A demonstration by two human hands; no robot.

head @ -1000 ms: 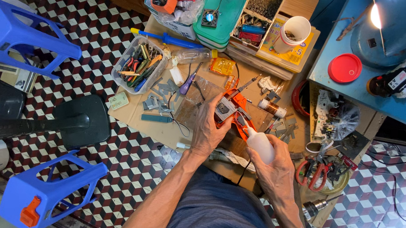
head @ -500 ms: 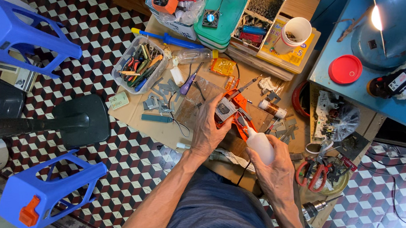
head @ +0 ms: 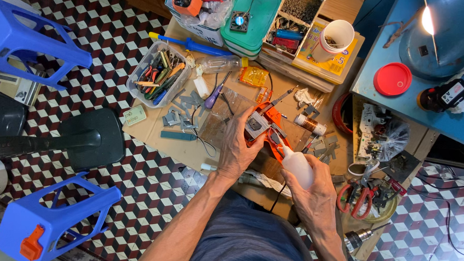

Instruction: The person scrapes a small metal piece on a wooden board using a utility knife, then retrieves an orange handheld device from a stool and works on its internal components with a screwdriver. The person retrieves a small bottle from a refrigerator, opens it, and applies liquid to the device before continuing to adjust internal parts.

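Orange device (head: 267,125) with an opened grey top sits near the middle of the cardboard sheet (head: 155,128) on the floor, held by the left hand (head: 238,148), whose fingers wrap its near side and clamp it in place. Right hand (head: 316,192) is closed around a white squeeze bottle (head: 296,166); the bottle's thin nozzle points up-left, tip just beside the device's lower right edge. Whether the tip touches the housing, I cannot tell.

Risks as judged from this layout:

1. Over-squeeze. The right hand grips the bottle body fully; a firm press could flood the open grey part and run onto the cardboard.
2. Nozzle wander. The tip is close to the left hand's fingers; a small slip would put fluid on skin or on the wrong spot.
3. Device shift. Only 1 hand steadies it, and it rests on a cluttered sheet; loose metal pieces (head: 182,111) lie near, and a tilt could spill what goes in.
4. Snagging. A dark cable (head: 276,196) runs under the right wrist, and a purple-handled screwdriver (head: 214,97) lies just beyond the device; an elbow move could drag either.
5. Red-handled pliers (head: 355,198) lie near the right forearm, in the way if it swings out.
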